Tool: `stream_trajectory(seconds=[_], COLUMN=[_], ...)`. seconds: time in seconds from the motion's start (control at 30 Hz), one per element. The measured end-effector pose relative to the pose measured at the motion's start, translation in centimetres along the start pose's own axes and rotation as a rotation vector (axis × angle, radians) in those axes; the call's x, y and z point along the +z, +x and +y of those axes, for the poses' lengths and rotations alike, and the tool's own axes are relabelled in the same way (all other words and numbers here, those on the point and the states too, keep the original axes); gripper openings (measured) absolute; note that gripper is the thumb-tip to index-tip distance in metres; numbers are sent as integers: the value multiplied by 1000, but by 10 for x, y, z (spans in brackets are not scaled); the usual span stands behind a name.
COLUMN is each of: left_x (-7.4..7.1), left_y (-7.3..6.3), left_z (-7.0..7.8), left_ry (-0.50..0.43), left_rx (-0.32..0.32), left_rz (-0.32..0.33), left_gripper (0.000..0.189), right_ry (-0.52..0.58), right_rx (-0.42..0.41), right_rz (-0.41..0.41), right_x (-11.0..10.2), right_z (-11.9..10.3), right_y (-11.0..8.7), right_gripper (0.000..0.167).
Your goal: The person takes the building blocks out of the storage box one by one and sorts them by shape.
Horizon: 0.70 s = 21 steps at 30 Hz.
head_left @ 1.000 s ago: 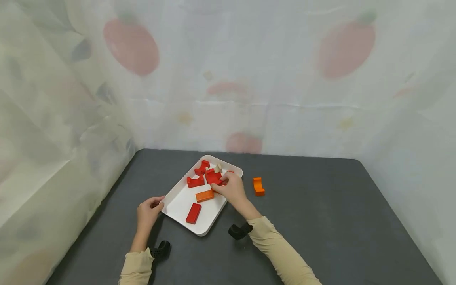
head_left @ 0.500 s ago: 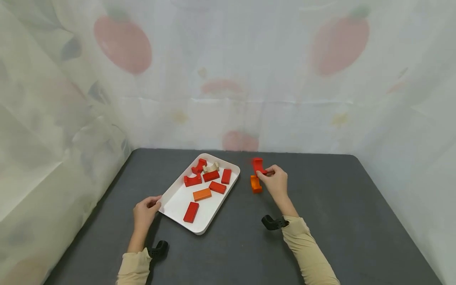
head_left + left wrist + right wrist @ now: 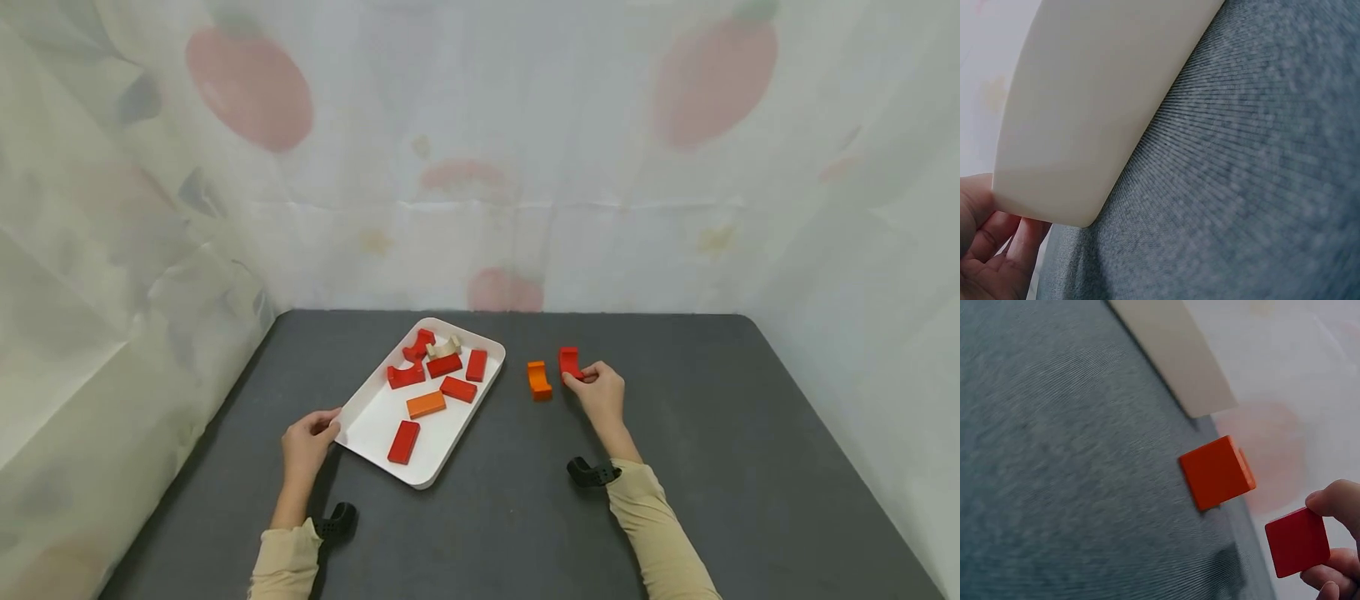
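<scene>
My right hand (image 3: pixel 603 397) pinches a red arch-cut block (image 3: pixel 569 363) between thumb and fingers, to the right of an orange arch-cut block (image 3: pixel 538 381) standing on the table. In the right wrist view the red block (image 3: pixel 1298 542) shows its square end, with a shadow on the cloth below it. The white tray (image 3: pixel 367 427) lies left of centre. At its left corner my left hand (image 3: pixel 306 450) grips the rim with thumb and fingers. The left wrist view shows those fingers (image 3: pixel 1025 244) against the tray's wall (image 3: pixel 1085 119).
Inside the tray are several red rectangular blocks (image 3: pixel 403 442), an orange rectangular block (image 3: pixel 426 405), two red arch-cut blocks (image 3: pixel 406 375) and a cream arch-cut block (image 3: pixel 444 348). A printed curtain (image 3: pixel 600 167) hangs behind the dark grey table (image 3: pixel 720 467).
My right hand has taken the red arch-cut block out of the tray and carried it right, past the orange arch-cut block. The left hand keeps its hold on the tray.
</scene>
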<state>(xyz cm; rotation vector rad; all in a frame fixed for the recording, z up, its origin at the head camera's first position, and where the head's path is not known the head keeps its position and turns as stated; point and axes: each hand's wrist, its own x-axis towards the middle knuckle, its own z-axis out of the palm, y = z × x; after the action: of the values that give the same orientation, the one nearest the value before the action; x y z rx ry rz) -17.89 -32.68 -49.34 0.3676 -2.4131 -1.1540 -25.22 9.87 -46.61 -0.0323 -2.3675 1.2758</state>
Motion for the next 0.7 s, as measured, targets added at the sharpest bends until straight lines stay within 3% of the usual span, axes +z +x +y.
stream_trajectory(seconds=[0.53, 0.7], left_x=[-3, -2], left_y=[-4, 0], left_z=[0, 4], left_ry=[-6, -21], left_rx=[-26, 8], left_rz=[-22, -26], left_gripper=[19, 18], right_ry=[-14, -13], right_rx=[25, 19], right_rz=[-34, -23], right_x=[12, 12], right_z=[18, 22], right_y=[-8, -7], right_gripper=[26, 25])
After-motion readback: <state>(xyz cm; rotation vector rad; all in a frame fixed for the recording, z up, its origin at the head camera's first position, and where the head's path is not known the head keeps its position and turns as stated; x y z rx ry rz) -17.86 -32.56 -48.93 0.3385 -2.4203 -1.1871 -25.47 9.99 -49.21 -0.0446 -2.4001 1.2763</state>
